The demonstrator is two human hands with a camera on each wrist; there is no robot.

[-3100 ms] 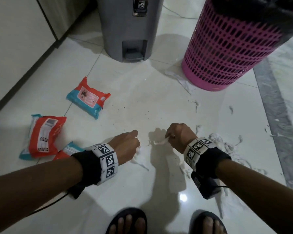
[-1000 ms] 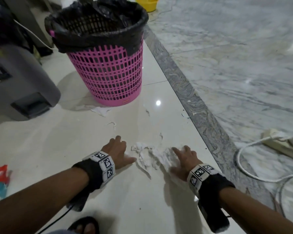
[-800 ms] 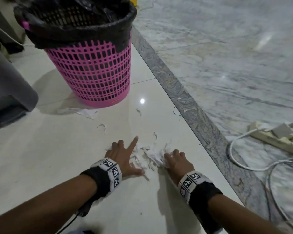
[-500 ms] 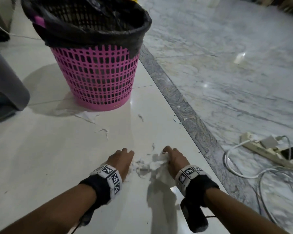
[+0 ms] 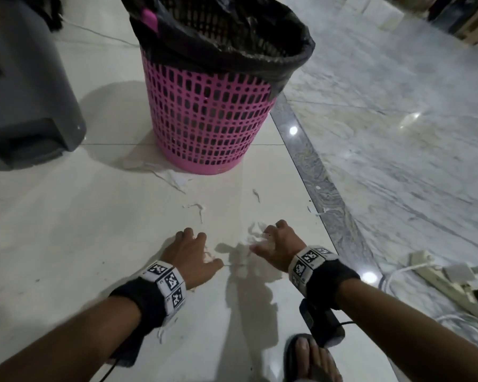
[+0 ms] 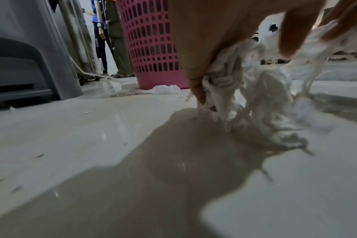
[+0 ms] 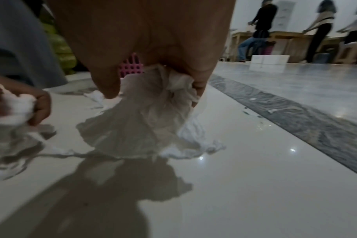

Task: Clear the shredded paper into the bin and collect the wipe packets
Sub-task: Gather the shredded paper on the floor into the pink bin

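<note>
Two hands sit low on the white floor (image 5: 66, 230). Your left hand (image 5: 193, 256) and right hand (image 5: 280, 248) each curl around a bunch of shredded paper (image 7: 149, 116). Your pink bin (image 5: 204, 111) stands at 12 o'clock, with bare floor between. A dark stripe (image 5: 323, 183) runs at 2 o'clock.

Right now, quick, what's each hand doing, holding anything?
Left hand: closed, gripping a bunch of shredded paper just above the floor.
Right hand: closed, gripping a crumpled wad of paper that trails onto the floor.
</note>
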